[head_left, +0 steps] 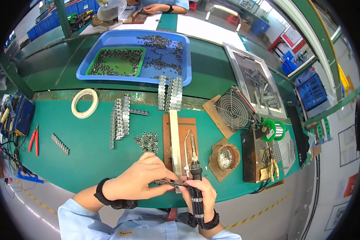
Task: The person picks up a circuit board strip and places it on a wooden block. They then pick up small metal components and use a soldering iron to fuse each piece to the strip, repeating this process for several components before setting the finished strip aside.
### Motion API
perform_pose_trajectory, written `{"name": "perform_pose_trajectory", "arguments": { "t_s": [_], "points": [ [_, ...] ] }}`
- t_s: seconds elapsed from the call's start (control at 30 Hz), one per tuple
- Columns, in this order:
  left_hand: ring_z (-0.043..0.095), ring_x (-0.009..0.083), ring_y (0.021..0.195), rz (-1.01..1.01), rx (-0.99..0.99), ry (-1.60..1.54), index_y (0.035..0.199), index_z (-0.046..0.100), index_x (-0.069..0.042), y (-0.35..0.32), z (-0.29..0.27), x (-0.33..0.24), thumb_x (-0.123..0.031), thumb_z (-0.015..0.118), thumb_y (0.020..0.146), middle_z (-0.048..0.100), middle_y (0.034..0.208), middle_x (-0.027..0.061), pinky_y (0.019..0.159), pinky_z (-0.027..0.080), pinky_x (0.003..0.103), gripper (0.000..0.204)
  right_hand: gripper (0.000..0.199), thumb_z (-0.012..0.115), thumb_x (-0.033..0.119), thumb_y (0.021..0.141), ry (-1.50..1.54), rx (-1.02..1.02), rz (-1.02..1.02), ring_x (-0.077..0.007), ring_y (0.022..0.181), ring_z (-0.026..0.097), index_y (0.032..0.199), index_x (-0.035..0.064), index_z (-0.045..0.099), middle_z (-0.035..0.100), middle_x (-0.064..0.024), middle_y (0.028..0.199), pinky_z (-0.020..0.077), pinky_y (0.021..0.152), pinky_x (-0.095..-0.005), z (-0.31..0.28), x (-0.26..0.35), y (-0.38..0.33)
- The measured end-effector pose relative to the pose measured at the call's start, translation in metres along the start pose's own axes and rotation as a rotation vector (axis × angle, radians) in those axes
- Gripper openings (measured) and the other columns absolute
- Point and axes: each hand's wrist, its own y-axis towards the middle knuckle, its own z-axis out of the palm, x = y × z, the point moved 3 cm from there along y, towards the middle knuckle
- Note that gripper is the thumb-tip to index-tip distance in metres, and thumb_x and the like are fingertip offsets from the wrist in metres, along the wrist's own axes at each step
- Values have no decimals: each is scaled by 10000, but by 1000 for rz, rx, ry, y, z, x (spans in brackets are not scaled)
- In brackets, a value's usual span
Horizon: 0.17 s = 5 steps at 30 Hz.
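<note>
My left hand (pixel 142 178) is closed, thumb and fingers pinching a short dark strip of small parts (pixel 162 183). Close to the strip's right end, my right hand (pixel 202 192) grips a black soldering iron (pixel 196 172), whose metal tip points away from me. A thin curved tube (pixel 186 154) runs alongside the iron. Under and beyond my hands lies a brown board (pixel 185 138) with a pale bar (pixel 174 136) along it. Left of the board is a heap of small metal parts (pixel 147 142). My fingers hide part of the strip.
Rows of metal strips (pixel 123 116) lie left of the board, near a tape ring (pixel 85 103) and red pliers (pixel 34 141). Rightward are a fan (pixel 233 109), a round tin (pixel 227 157) and a solder spool (pixel 274 130). A blue tray (pixel 108 38) stands beyond; a co-worker's hand (pixel 152 9) shows.
</note>
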Motion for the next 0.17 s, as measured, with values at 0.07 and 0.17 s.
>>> {"name": "perform_pose_trajectory", "arguments": {
  "t_s": [0.07, 0.17],
  "points": [
    [526, 159, 764, -125, -6, -182, 944, 634, -115, -3, 0, 4, -134, 690, 725, 589, 810, 4, 752, 367, 290, 227, 394, 728, -31, 651, 75, 2, -23, -252, 769, 619, 975, 59, 523, 630, -132, 886, 490, 691, -316, 2, 3, 3],
    [553, 161, 821, -363, 0, -532, 995, 620, -113, -9, 1, 8, -157, 685, 753, 598, 831, 19, 811, 378, 293, 255, 406, 723, -43, 654, 210, -25, 15, -260, 786, 623, 997, 67, 535, 631, -121, 879, 492, 685, -305, 12, 0, -3]
  ]
}}
